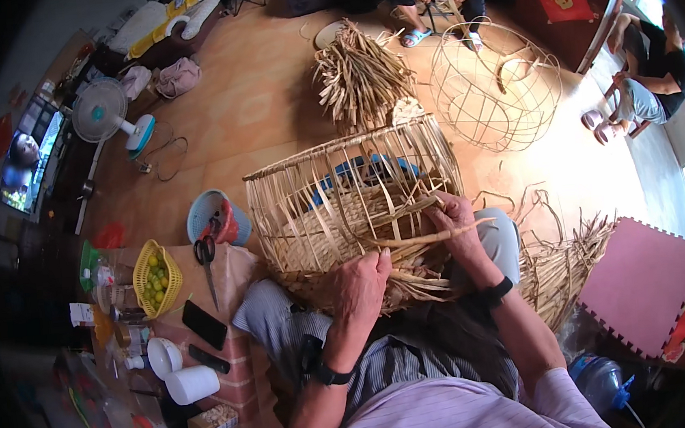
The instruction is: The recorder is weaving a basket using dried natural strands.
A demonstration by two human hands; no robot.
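Observation:
A half-woven straw basket (289,255) rests tilted across my lap, with bare upright stakes along its far side and a tighter weave at the bottom. My left hand (362,280) is closed at its near edge, thumb and fingers pinching a flat straw strand (422,240). Further right, my right hand (455,224) is closed around that strand, whose free end sticks out past the fingers. Loose strands hang beneath both hands. Something blue (363,167) shows through the stakes; its kind is unclear.
A bundle of dried straw (362,69) stands beyond the basket; more straw (567,272) lies right. Left, a low table (238,370) holds scissors (206,258), a phone (205,324) and a yellow fruit basket (169,266). A wire frame (498,86) and two seated people are further off.

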